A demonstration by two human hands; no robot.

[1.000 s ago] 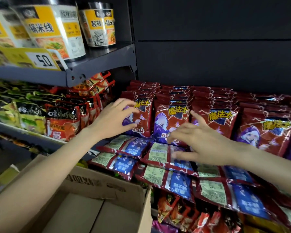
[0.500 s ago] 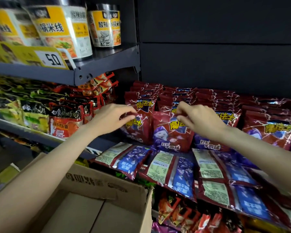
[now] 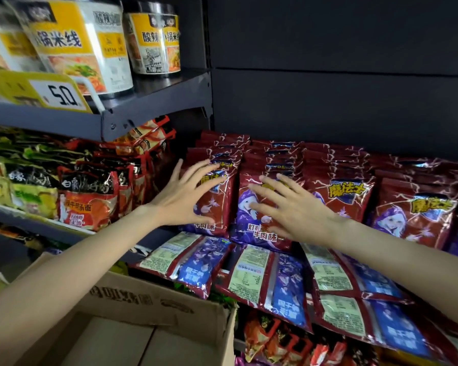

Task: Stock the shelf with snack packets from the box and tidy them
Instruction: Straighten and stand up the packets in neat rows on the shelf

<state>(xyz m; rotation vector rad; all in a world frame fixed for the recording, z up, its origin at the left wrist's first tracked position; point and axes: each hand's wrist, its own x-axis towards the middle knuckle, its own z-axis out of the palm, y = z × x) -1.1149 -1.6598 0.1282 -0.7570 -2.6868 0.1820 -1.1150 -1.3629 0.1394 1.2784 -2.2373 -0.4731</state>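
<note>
- the fingers (image 3: 209,167) of the left hand (image 3: 180,199) are spread wide and flat, released, pressing on the front of the leftmost upright snack packet (image 3: 217,202), with the thumb low near its bottom edge.
- the fingers (image 3: 265,191) of the right hand (image 3: 296,210) are also splayed and gripping nothing, laid over the face of the second upright packet (image 3: 251,207) just beside the first.
- both packets are glossy, crinkled red foil pouches with yellow lettering and a purple cartoon figure; each fronts a tight row of the same packets running back toward the dark rear panel.
- they stand on the shelf (image 3: 154,241), long axis vertical, printed fronts facing outward, tops leaning slightly back.
- below the hands, flat packets (image 3: 270,281) lie back side up along the front of the shelf, showing pale label panels and blue panels, long axes pointing outward.
- an open brown cardboard box (image 3: 148,310) with matte flaps sits at lower left, under the left forearm.
- round paper noodle tubs (image 3: 90,48) stand on the upper shelf at left.
</note>
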